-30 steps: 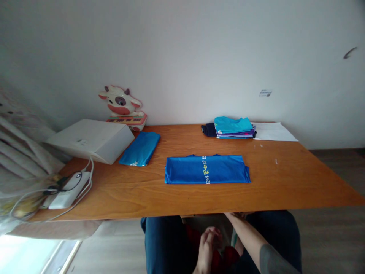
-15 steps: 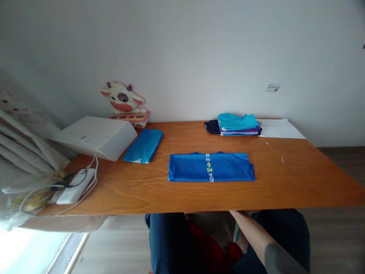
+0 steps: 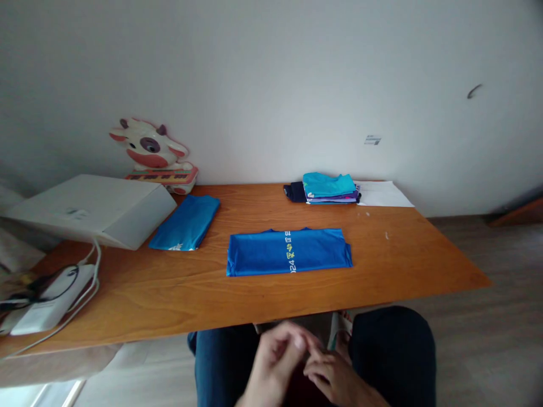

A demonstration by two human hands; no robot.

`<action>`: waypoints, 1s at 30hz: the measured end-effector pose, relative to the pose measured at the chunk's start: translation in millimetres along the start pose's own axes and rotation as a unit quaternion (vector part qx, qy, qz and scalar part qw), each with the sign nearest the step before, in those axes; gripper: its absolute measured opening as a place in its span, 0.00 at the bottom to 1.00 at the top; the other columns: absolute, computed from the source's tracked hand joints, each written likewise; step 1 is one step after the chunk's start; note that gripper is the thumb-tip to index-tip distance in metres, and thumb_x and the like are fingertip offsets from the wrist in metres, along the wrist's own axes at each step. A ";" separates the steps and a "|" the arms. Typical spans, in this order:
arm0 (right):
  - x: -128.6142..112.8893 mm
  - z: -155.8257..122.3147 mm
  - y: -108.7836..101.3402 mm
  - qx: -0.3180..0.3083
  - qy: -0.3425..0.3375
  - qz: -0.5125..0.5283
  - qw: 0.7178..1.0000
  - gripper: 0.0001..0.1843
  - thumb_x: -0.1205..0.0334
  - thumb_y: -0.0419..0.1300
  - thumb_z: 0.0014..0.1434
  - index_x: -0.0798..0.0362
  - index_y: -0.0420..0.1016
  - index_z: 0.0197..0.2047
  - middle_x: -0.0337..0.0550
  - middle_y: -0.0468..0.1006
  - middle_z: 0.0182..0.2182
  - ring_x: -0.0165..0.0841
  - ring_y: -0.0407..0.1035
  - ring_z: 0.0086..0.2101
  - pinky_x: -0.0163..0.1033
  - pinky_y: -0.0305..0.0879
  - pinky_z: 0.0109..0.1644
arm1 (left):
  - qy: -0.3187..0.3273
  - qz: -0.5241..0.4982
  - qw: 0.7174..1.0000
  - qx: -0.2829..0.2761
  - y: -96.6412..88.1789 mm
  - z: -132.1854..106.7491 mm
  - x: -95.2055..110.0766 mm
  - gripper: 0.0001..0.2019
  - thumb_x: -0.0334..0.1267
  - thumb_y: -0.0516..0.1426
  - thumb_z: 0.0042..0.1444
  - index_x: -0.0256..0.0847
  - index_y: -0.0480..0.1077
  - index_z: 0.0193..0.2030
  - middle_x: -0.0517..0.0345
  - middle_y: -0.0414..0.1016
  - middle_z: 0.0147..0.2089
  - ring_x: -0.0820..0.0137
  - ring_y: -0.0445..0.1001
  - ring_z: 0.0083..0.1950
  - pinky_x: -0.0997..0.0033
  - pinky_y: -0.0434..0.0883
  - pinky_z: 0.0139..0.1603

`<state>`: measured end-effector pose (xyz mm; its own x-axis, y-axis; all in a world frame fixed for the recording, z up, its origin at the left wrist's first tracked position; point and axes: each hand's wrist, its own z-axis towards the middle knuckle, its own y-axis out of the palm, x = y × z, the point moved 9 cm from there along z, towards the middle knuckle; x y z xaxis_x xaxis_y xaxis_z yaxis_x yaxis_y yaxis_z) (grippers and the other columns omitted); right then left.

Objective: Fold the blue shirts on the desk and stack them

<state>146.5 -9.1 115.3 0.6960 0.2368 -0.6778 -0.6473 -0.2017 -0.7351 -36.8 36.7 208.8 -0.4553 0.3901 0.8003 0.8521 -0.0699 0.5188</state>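
Observation:
My left hand [image 3: 271,362] and my right hand [image 3: 333,373] meet in front of me, above my lap and below the table's front edge. The left hand's fingers are bent, its thumb close to the forefinger. My right hand's fingers are curled and touch the left fingertips. Slight blur hides whether anything small lies between them. Beyond the hands, a blue shirt [image 3: 254,253] lies folded into a wide strip, with white and yellow print down its middle. To its left is another folded blue cloth [image 3: 186,223]. Neither hand touches these cloths.
A pile of folded clothes [image 3: 328,185] sits at the back beside white paper [image 3: 384,194]. On the left stand a white box [image 3: 93,206], a cow toy keyboard [image 3: 155,152] and a white power strip [image 3: 55,297] with cables. The wooden table [image 3: 407,254] ends at a wall.
My left hand has come into view, and my right hand has come out from below the table edge to meet it. The view has shifted right; the cloths lie as before.

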 end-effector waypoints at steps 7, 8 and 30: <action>-57.3 84.5 -95.4 0.077 -0.089 0.094 0.989 0.17 0.61 0.55 0.72 0.37 0.80 0.57 0.44 0.85 0.45 0.41 0.80 0.46 0.47 0.77 0.52 | 0.264 0.523 0.756 0.291 -152.3 60.3 131.4 0.23 0.55 0.61 0.63 0.45 0.76 0.58 0.43 0.73 0.67 0.44 0.60 0.75 0.41 0.51 0.77; -67.9 112.6 -105.2 0.104 -0.097 0.090 0.986 0.16 0.60 0.55 0.73 0.39 0.80 0.57 0.44 0.85 0.47 0.40 0.80 0.48 0.47 0.76 0.55 | 0.253 0.566 0.726 0.299 -159.4 67.5 136.9 0.23 0.55 0.59 0.64 0.43 0.75 0.59 0.41 0.70 0.69 0.43 0.57 0.76 0.38 0.50 0.76; -177.7 262.1 5.5 0.054 -0.093 -0.080 0.991 0.08 0.63 0.56 0.71 0.49 0.78 0.45 0.44 0.81 0.44 0.37 0.77 0.46 0.38 0.70 0.51 | 0.043 -0.240 0.967 0.080 -158.9 82.0 56.7 0.25 0.58 0.58 0.64 0.40 0.76 0.56 0.43 0.78 0.63 0.55 0.75 0.67 0.51 0.68 0.72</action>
<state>-62.2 196.8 235.1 0.7295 0.4314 -0.5308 -0.5692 -0.0474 -0.8208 -176.8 145.2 147.1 -0.8217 0.2634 0.5053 0.5637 0.2461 0.7884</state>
